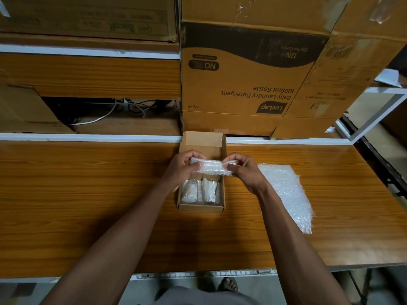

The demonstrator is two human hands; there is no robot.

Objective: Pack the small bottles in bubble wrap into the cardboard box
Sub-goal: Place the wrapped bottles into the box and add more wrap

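A small open cardboard box (pixel 201 207) sits on the wooden table in the middle of the head view. Two bubble-wrapped bottles (pixel 199 191) lie side by side in its near half. Above the box, a bubble-wrapped bundle (pixel 212 167) is held crosswise between both hands. My left hand (pixel 181 167) grips its left end and my right hand (pixel 243 170) pinches its right end. Whatever is inside the bundle is hidden by the wrap.
A loose sheet of bubble wrap (pixel 288 192) lies on the table right of the box. Large cardboard cartons (pixel 242 84) stand behind on a raised shelf. Cables (pixel 114 108) run in a gap at the back left. The table's near edge (pixel 198 269) is below.
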